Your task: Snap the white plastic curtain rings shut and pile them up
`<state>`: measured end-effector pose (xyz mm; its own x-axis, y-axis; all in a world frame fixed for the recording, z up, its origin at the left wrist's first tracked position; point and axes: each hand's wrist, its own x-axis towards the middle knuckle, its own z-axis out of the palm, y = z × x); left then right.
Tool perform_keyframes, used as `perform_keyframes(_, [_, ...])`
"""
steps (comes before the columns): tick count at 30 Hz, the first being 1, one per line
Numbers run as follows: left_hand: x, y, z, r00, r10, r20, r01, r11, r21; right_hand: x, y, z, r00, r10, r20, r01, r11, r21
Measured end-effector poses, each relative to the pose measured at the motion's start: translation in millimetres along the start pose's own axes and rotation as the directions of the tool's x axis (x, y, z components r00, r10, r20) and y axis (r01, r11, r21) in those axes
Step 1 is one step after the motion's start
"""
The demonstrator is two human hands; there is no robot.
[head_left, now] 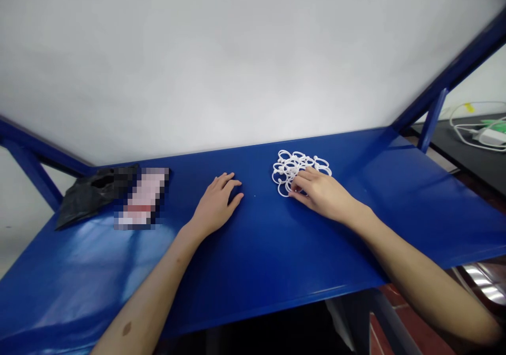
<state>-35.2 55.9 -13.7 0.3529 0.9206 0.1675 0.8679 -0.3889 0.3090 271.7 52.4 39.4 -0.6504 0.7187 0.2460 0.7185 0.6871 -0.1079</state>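
Observation:
A small heap of thin white rings with little knobs point(287, 166) lies on the blue tabletop point(253, 249), right of the middle. My right hand point(322, 190) is over the heap's near right side, with its thumb and fingers pinched together on a white ring at the edge. Its fingers cover part of the heap, so the grip is only partly visible. To the left, and apart from the rings, my left hand point(217, 203) rests on the tabletop. Its fingers are loosely spread and hold nothing.
A black plastic bag point(93, 191) lies at the far left, beside a pixelated pinkish flat object point(146, 194). Blue frame bars point(432, 117) rise at both ends, with a pale wall behind. A dark side table point(446, 144) at right carries a white cable and adapter point(490, 136).

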Motion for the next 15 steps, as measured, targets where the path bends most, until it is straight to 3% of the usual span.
perform_keyframes(9, [0.4,1.3,-1.3,1.000,-0.002,0.007,0.002,1.000,0.004,1.2,2.2,8.6,0.997,0.046,0.055,-0.042,0.996,-0.082])
perform_keyframes(15, [0.3,0.8,-0.2,1.000,0.001,0.000,-0.001,1.000,-0.001,0.6,-0.6,7.3,1.000,0.015,0.022,-0.012,0.993,-0.121])
